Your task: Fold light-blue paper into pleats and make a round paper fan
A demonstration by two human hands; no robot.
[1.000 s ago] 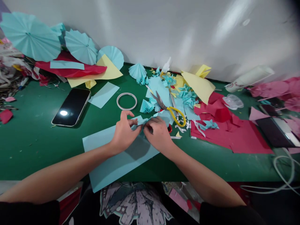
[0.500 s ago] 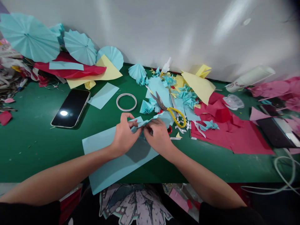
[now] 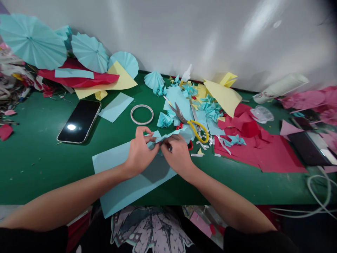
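My left hand point(image 3: 142, 151) and my right hand point(image 3: 179, 153) meet over a large light-blue sheet point(image 3: 126, 189) that lies slanted on the table. Between them they pinch a small folded piece of light-blue paper point(image 3: 172, 133), with the fingertips of both hands close together. The fingers hide part of its folds. Just beyond my right hand, yellow-handled scissors point(image 3: 196, 130) rest on paper scraps with their blades pointing away to the left. A roll of white tape point(image 3: 142, 115) lies flat beyond my left hand.
A phone point(image 3: 80, 121) lies at left near a light-blue paper slip point(image 3: 116, 107). Pleated blue paper fans point(image 3: 89, 52) lean on the wall. Red paper point(image 3: 279, 154) spreads at right, with a white cable point(image 3: 326, 196) near the table edge. A glue bottle point(image 3: 186, 74) stands at the back.
Almost nothing differs. Both hands keep their pinch on the folded blue paper, and my right hand has shifted very slightly.
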